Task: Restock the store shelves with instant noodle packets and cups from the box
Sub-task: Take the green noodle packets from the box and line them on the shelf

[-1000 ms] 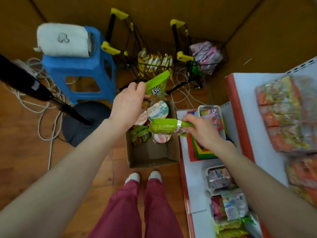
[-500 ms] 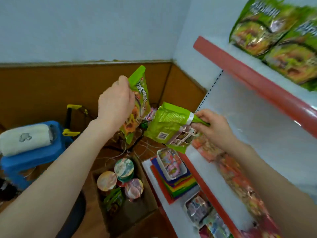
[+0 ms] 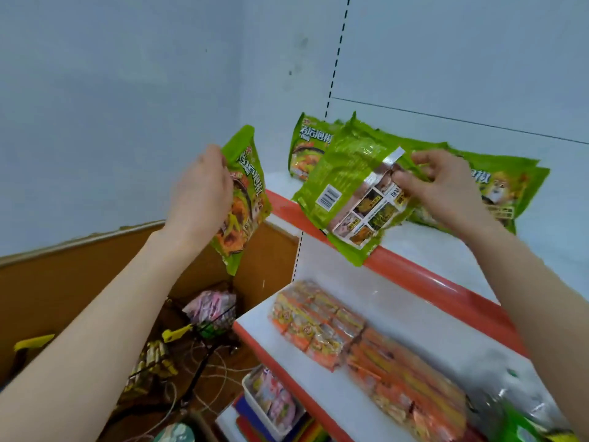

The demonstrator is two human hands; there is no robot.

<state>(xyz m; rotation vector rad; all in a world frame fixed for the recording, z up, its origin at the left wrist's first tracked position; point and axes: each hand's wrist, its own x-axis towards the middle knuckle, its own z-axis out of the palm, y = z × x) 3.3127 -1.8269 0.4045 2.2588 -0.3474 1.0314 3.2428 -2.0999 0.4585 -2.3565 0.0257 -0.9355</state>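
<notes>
Two green noodle packets are now up at top-shelf height. Half a second ago I saw both lower, in front of the brown wall panel, with the open box in view beneath them.

The right packet (image 3: 347, 193), printed back toward me, lies tilted across the red lip of the top shelf (image 3: 430, 282), and its lower corner hangs past that lip. The right hand (image 3: 446, 186) pinches its upper seam between thumb and curled fingers.

The left packet (image 3: 250, 186) hangs upright just left of the shelf end and clear of it. The left hand (image 3: 199, 193) is curled round its upper edge and hides part of it.

Behind the right hand, more green packets (image 3: 503, 183) lie flat on the top shelf. One level down, orange packets (image 3: 322, 327) sit in rows on the lower shelf (image 3: 398, 307). At the lower left I can make out a wire basket (image 3: 210, 317) holding pink packs on the floor.
</notes>
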